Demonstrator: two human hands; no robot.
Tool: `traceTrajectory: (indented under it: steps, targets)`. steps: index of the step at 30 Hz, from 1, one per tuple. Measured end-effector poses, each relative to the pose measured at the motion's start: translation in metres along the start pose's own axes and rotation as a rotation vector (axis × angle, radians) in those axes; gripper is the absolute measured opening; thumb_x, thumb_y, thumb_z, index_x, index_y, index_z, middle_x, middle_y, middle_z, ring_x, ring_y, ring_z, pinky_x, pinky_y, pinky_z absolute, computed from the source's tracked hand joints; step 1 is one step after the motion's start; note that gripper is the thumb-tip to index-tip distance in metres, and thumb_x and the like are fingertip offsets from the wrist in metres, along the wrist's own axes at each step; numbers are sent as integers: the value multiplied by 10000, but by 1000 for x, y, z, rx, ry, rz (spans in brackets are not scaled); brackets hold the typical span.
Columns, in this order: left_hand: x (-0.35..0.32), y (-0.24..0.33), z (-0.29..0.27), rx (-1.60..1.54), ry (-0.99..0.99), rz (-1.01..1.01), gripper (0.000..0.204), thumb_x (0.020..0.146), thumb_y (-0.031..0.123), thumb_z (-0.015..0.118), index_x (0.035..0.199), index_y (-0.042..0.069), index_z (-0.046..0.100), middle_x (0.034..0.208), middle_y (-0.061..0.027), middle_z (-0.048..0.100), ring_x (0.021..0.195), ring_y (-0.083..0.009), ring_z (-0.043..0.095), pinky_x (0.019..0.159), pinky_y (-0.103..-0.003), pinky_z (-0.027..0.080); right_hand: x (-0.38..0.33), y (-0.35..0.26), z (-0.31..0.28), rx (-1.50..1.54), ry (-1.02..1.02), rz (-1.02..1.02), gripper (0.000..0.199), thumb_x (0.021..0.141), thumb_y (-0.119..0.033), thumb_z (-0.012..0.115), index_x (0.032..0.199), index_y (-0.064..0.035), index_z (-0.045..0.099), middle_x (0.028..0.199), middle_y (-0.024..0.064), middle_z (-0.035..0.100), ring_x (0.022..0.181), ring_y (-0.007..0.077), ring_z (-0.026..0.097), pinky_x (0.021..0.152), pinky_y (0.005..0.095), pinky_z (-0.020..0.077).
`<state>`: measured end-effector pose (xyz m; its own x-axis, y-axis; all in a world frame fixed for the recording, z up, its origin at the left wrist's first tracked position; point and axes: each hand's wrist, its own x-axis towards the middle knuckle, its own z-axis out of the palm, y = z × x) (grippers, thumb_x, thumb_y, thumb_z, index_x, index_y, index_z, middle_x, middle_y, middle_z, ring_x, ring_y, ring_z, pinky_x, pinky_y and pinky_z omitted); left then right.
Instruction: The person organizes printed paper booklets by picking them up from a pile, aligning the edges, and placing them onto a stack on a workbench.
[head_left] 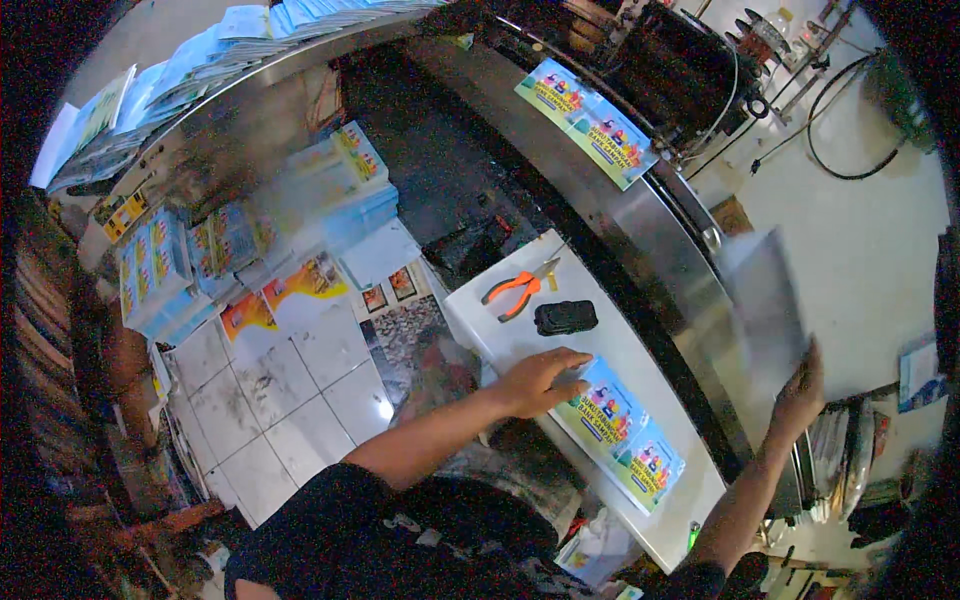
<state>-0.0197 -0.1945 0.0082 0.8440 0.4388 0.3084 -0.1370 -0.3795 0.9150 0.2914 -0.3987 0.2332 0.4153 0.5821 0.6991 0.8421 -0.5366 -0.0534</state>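
Observation:
My left hand [548,384] is at the upper left corner of a colourful printed booklet sheet [628,432], its curled fingers and thumb on the edge. This sheet, with two like covers side by side, lies on a white board [480,345] in front of me. To the right, my right hand [800,392] grips the lower edge of a pale sheet [765,300], smeared by motion, so its print cannot be read. On the board beyond my left hand are orange-handled pliers [516,294] and a small black object [566,317].
Another printed sheet [585,122] lies on the metal machine ledge [660,215]. Stacks of printed booklets [155,265] stand at the left by the tiled floor [265,385]. More blue-white booklets [210,60] line the far left shelf. Dark machine parts [675,70] rise at the far right.

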Motion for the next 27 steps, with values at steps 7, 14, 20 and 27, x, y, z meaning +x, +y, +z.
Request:
traceTrajectory:
  steps: [7,14,20,27]
  targets:
    - [-1,-3,2,27,32,-18,515,948,359,581,1343,39,501,1272,-179,558,1177,-315,562,1006,-410,445,32,3,120,-360,-147,-231,394,941,-84,437,1305,-87,588,1364,140,554,1330,316,447,1107,445,320]
    - [-5,0,0,10,42,15,532,950,391,564,1307,1,518,1252,-177,565,1163,-314,561,996,-395,440,-99,-38,94,24,-501,-194,330,878,-154,624,1174,-7,623,1127,231,647,1005,383,639,877,432,498]
    - [0,-11,12,37,31,32,541,948,408,556,1303,2,523,1267,-175,563,1171,-320,555,997,-398,438,-208,-92,7,115,-909,-149,635,751,-245,775,1281,17,543,1353,230,528,1266,377,500,1049,421,422]
    - [5,-10,5,77,57,48,557,945,424,556,1285,-16,530,1219,-201,587,1139,-342,571,987,-404,442,-213,-86,7,207,-945,-68,499,735,-148,772,1188,-7,616,1270,213,597,1202,375,560,998,424,459]
